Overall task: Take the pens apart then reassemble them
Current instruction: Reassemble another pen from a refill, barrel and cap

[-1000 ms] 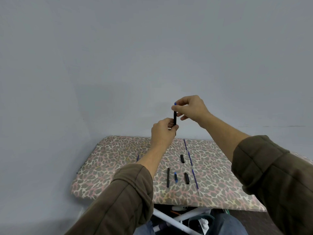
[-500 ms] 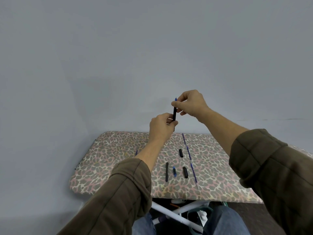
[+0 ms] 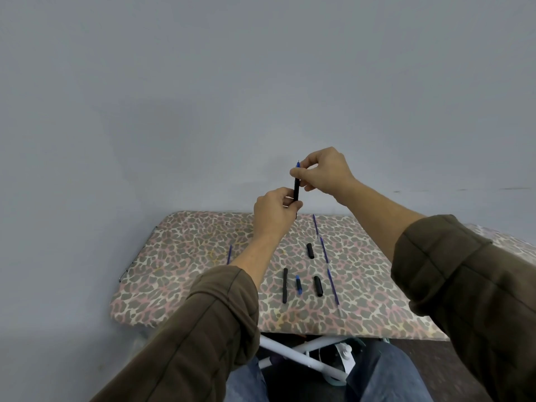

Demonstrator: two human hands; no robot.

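Grips unchanged: left hand (image 3: 274, 211) curls round slim black pen barrel (image 3: 296, 188), right hand (image 3: 324, 169) pinches its blue tip (image 3: 298, 164); barrel's lower end hidden

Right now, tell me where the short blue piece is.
Head view, centre: the short blue piece lies on the leopard-print table, between the long black barrel on its left and a black cap.
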